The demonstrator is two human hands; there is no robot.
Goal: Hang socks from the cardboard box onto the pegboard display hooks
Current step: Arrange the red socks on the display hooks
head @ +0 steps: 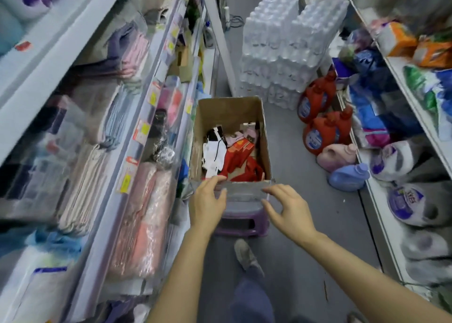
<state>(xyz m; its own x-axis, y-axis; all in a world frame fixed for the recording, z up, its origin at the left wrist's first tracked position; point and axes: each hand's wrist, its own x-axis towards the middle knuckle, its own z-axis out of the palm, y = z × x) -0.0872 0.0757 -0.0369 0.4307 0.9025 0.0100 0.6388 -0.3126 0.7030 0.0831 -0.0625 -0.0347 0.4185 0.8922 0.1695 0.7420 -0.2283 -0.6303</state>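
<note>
Socks (234, 156) in red, white and pink packs lie loose at the bottom of the open cardboard box (265, 136), which sits on a purple stool (241, 221) in the aisle floor between stocked shelves. Left hand (206, 201) curls its fingers over the box's near rim; right hand (286, 209) hovers beside that rim, fingers spread, holding nothing.

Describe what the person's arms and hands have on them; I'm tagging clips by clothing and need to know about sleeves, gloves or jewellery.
Both arms are bare as far up as the picture shows, with no sleeve in view. The left hand and right hand wear no gloves. No ring, watch or bracelet shows on either hand or wrist, and no markings can be made out.
</note>
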